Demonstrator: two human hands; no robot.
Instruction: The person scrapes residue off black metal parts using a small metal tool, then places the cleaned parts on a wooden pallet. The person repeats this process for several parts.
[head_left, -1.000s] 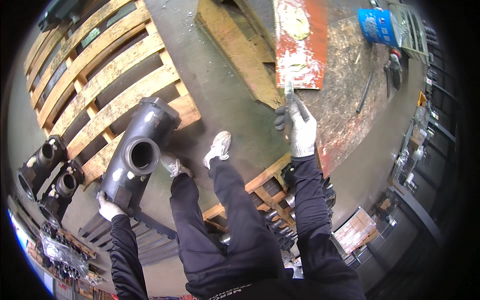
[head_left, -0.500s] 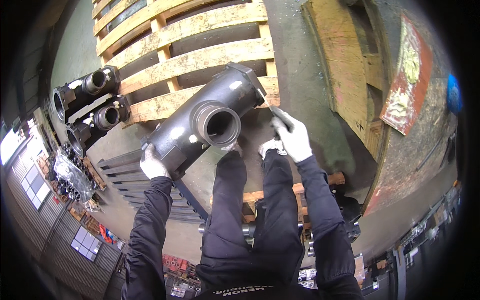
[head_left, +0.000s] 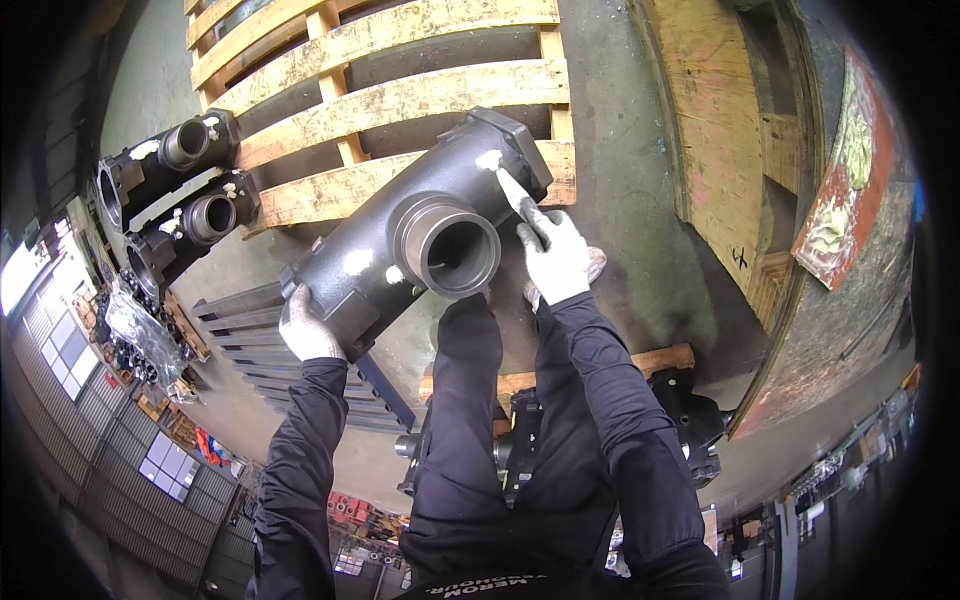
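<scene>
A large black cast pipe housing (head_left: 385, 235) lies slanted in front of me, with a round bare-metal port (head_left: 462, 255) facing up. Pale putty patches mark its surface, one of them near the far right end. My left hand (head_left: 308, 325), in a white glove, grips the housing's near left end. In my gloved right hand (head_left: 557, 262) is a putty knife (head_left: 520, 200), held by its dark handle. Its blade tip touches or almost touches the putty patch (head_left: 488, 160) at the far end.
Wooden pallet (head_left: 400, 100) beyond the housing. Two similar black housings (head_left: 180, 235) stand at left, near a dark slatted rack (head_left: 240, 345). On the right, a worn bench (head_left: 870, 310) carries a reddish board (head_left: 850, 190) smeared with putty. More black parts (head_left: 685, 415) sit by my legs.
My right hand has brought the putty knife from the housing's far end edge leftward onto its upper surface, at the putty patch. My left hand keeps its hold; the view has shifted slightly.
</scene>
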